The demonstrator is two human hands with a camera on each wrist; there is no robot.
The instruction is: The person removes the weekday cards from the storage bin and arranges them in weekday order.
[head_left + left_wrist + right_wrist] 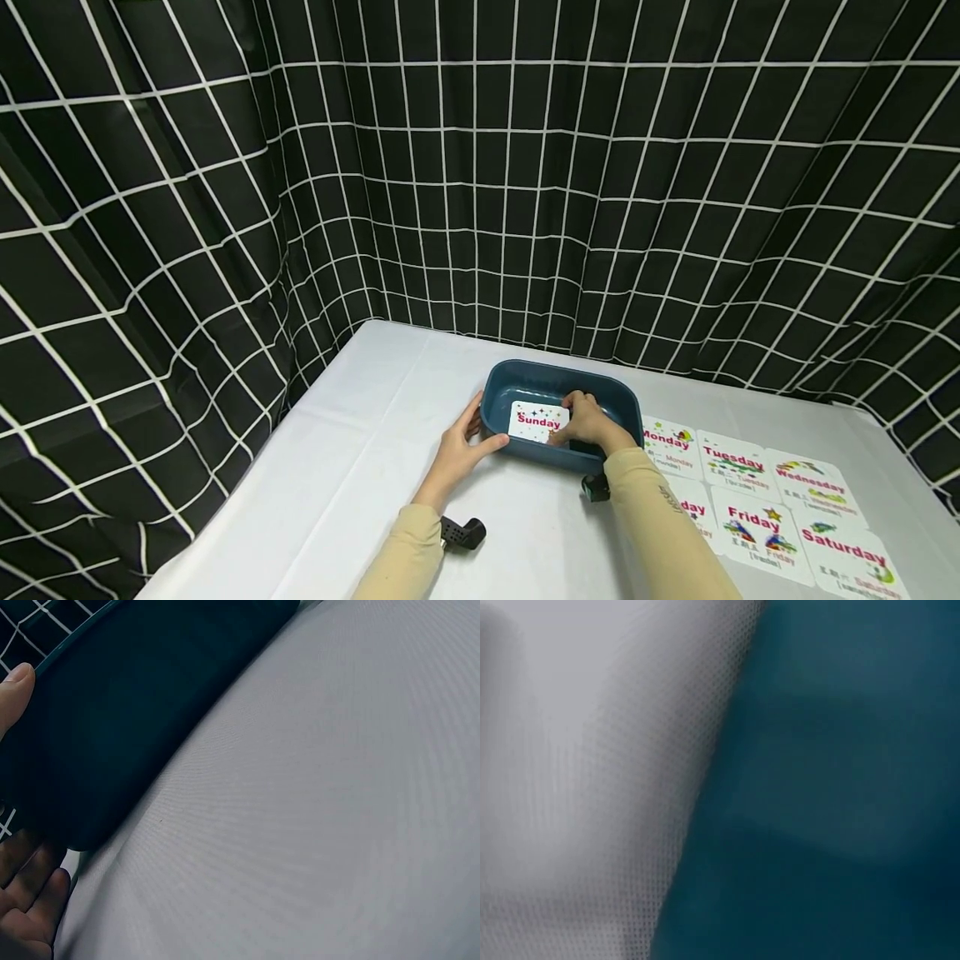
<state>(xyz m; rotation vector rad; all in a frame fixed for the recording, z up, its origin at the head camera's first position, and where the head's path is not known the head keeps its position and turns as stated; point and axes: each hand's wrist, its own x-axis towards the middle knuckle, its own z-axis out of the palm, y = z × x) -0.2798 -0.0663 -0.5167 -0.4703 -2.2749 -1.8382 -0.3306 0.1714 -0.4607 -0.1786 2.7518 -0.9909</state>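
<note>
A dark blue plastic basin (547, 452) stands near the table's far edge. My left hand (459, 450) grips its left end, thumb on the front rim and fingers along the outer side; the left wrist view shows that thumb (16, 694) at the rim. Inside the basin is a white card reading "Sunday" (531, 421). Reaching in over the front wall, my right hand (592, 423) pinches this card at its right edge between thumb and fingers. In the right wrist view only the basin wall (840, 780) and white cloth show, and the hand itself is hidden.
Right of the basin, weekday cards lie in two rows: Monday (667, 442), Tuesday (735, 465) and Wednesday (813, 490) behind, Friday (759, 533) and Saturday (847, 558) in front. My right forearm partly covers another card. A black gridded curtain (480, 167) surrounds the white-covered table (337, 467).
</note>
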